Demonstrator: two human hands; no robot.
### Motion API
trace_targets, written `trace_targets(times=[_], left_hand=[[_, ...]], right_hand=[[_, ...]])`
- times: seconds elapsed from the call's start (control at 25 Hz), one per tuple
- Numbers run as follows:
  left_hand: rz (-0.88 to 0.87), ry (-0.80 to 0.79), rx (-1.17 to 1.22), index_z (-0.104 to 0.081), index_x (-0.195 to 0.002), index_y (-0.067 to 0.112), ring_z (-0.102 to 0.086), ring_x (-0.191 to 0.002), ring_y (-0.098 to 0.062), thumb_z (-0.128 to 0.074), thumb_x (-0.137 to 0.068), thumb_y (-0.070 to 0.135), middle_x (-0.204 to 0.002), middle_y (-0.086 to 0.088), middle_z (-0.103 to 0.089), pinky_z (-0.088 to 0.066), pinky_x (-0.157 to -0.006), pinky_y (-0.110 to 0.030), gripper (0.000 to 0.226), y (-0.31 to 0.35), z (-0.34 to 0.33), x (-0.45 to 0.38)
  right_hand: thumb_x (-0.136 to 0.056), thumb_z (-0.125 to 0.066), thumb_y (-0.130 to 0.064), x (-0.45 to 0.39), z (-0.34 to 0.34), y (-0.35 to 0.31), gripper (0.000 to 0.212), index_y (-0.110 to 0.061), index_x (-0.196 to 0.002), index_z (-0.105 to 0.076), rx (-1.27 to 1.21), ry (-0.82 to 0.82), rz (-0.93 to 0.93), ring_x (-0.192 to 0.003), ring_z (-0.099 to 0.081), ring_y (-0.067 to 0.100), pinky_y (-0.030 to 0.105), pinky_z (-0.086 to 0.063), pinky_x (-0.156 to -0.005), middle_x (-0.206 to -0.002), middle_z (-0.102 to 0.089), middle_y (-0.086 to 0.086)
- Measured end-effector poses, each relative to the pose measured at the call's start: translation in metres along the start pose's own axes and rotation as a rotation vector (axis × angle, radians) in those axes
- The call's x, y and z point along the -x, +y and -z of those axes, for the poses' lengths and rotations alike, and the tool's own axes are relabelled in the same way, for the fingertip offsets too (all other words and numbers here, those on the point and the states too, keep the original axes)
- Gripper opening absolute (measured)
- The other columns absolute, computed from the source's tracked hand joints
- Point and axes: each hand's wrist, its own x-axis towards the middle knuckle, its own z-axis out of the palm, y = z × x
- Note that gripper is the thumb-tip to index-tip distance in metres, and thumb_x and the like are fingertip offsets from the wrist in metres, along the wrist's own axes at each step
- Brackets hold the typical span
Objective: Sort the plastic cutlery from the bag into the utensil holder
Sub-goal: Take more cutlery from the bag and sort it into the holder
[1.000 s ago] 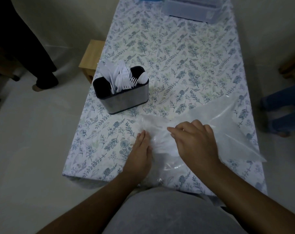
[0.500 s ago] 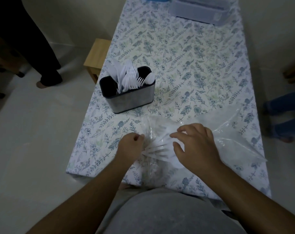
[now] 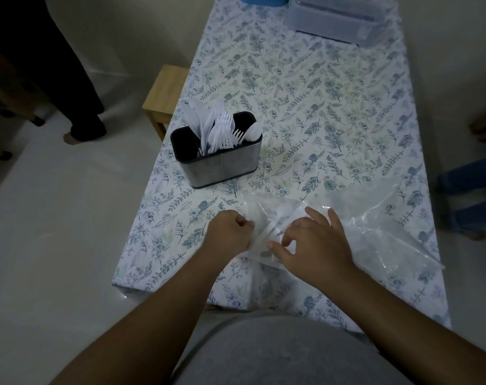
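A clear plastic bag (image 3: 375, 226) lies crumpled on the near part of the floral table. White plastic cutlery (image 3: 266, 234) shows through it between my hands. My left hand (image 3: 230, 234) is curled in a fist and grips the bag's left edge together with the cutlery handles. My right hand (image 3: 311, 240) rests on the bag, its thumb and curled fingers pinching at the cutlery. The steel utensil holder (image 3: 222, 165) with a black liner stands farther back on the left, holding several white forks, knives and a spoon.
A clear lidded storage box (image 3: 344, 20) sits at the table's far end, beside a blue object (image 3: 261, 0). A wooden stool (image 3: 164, 93) stands off the left edge. A person's dark legs (image 3: 77, 107) are at left; another person's legs (image 3: 472, 207) at right.
My left hand went from lying flat on the bag to a fist gripping its edge. The cutlery bundle became visible between my hands, and my right hand's fingers spread and shifted over it.
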Motion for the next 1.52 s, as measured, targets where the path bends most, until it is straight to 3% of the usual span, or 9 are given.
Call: trace_targets(times=[0.16,0.4,0.64,0.76,0.88,1.08,1.2,1.28,1.52], left_hand=[[0.027,0.011,0.003,-0.058,-0.099,0.018,-0.073,-0.067,-0.018,-0.075,-0.086,0.027,-0.089,-0.004,-0.071,-0.056,-0.055,-0.026,0.024,-0.005,0.001,0.005],[0.129,0.007,0.306,-0.048,-0.114,0.017,-0.073,-0.072,-0.022,-0.084,-0.077,0.012,-0.084,-0.009,-0.072,-0.063,-0.073,-0.041,0.052,-0.011,-0.003,0.020],[0.096,-0.211,0.591,-0.067,-0.104,0.007,-0.069,-0.067,-0.016,-0.078,-0.082,0.004,-0.086,-0.013,-0.074,-0.060,-0.066,-0.026,0.025,0.021,-0.001,0.032],[-0.095,-0.220,0.346,-0.071,-0.108,0.009,-0.065,-0.080,-0.003,-0.062,-0.091,0.001,-0.100,0.001,-0.068,-0.052,-0.066,-0.009,0.021,0.013,-0.003,0.031],[-0.381,-0.183,-0.141,-0.064,-0.119,0.019,-0.060,-0.095,-0.009,-0.060,-0.090,0.011,-0.109,0.008,-0.063,-0.050,-0.075,-0.017,0.031,-0.014,-0.008,0.025],[-0.480,-0.277,-0.210,-0.051,-0.132,0.025,-0.057,-0.109,-0.014,-0.076,-0.077,0.049,-0.122,0.006,-0.060,-0.054,-0.091,-0.035,0.065,-0.028,-0.015,0.017],[-0.555,-0.322,-0.342,-0.028,-0.153,0.022,-0.025,-0.145,-0.020,-0.075,-0.078,0.057,-0.156,0.002,-0.033,-0.023,-0.121,-0.037,0.095,-0.016,-0.021,0.018],[-0.660,-0.326,-0.455,-0.031,-0.151,0.016,-0.019,-0.147,-0.019,-0.074,-0.079,0.055,-0.156,-0.001,-0.030,-0.011,-0.122,-0.032,0.093,-0.004,-0.033,0.015],[-0.696,-0.211,-0.860,-0.037,-0.145,0.003,-0.037,-0.137,-0.035,-0.061,-0.083,0.067,-0.146,-0.017,-0.043,-0.024,-0.114,-0.045,0.093,0.013,-0.078,-0.001]], right_hand=[[-0.090,-0.050,-0.065,0.002,-0.001,-0.003,0.045,-0.035,-0.114,-0.073,0.054,-0.028,0.036,-0.149,-0.029,0.020,0.053,-0.005,-0.125,-0.143,-0.057,-0.006],[-0.087,-0.047,-0.068,0.001,-0.007,-0.003,0.049,-0.034,-0.108,-0.076,0.017,0.030,0.051,-0.148,-0.031,0.020,0.054,-0.002,-0.124,-0.138,-0.062,-0.003],[-0.073,-0.037,-0.090,-0.001,-0.007,-0.009,0.069,-0.037,-0.094,-0.076,0.041,-0.008,0.045,-0.156,-0.012,0.026,0.056,0.011,-0.122,-0.153,-0.051,-0.001],[-0.082,-0.047,-0.060,-0.001,-0.006,0.000,0.040,-0.036,-0.096,-0.075,-0.081,-0.033,0.006,-0.156,-0.009,0.023,0.056,0.010,-0.122,-0.154,-0.049,-0.008],[-0.090,-0.059,-0.047,-0.001,-0.001,0.017,0.020,-0.036,-0.082,-0.075,-0.269,-0.013,-0.064,-0.155,-0.010,0.014,0.051,0.012,-0.121,-0.150,-0.050,-0.019],[-0.081,-0.058,-0.035,-0.002,0.018,0.038,0.022,-0.044,-0.068,-0.072,-0.526,-0.125,-0.108,-0.152,-0.018,0.007,0.051,0.006,-0.123,-0.140,-0.052,-0.027],[-0.069,-0.053,-0.030,0.001,0.019,0.044,0.025,-0.042,-0.074,-0.075,-0.659,-0.152,-0.104,-0.149,-0.022,0.003,0.056,-0.006,-0.124,-0.132,-0.052,-0.036],[-0.069,-0.053,-0.025,0.004,0.020,0.044,0.026,-0.038,-0.073,-0.076,-0.720,-0.159,-0.105,-0.146,-0.025,0.000,0.051,-0.012,-0.124,-0.135,-0.054,-0.032],[-0.084,-0.056,0.004,0.010,0.022,0.047,0.043,-0.033,-0.076,-0.078,-0.818,-0.111,-0.107,-0.146,-0.026,-0.004,0.042,-0.019,-0.123,-0.142,-0.054,-0.026]])
